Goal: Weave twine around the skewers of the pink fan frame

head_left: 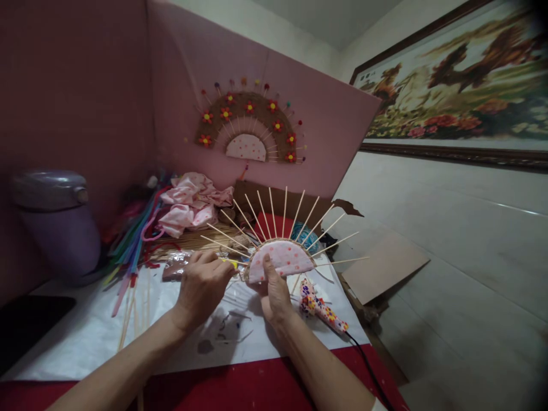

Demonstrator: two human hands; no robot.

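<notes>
The right hand (276, 294) grips the pink dotted half-disc (282, 260) from below, thumb pressed on its face, holding it upright above the white sheet (85, 337) on the counter. Bamboo skewers (299, 220) fan out from its curved edge. The left hand (201, 285) pinches a small yellow-tipped tool (230, 262) at the half-disc's left corner. A patterned glue gun (321, 308) lies just beside the right wrist.
</notes>
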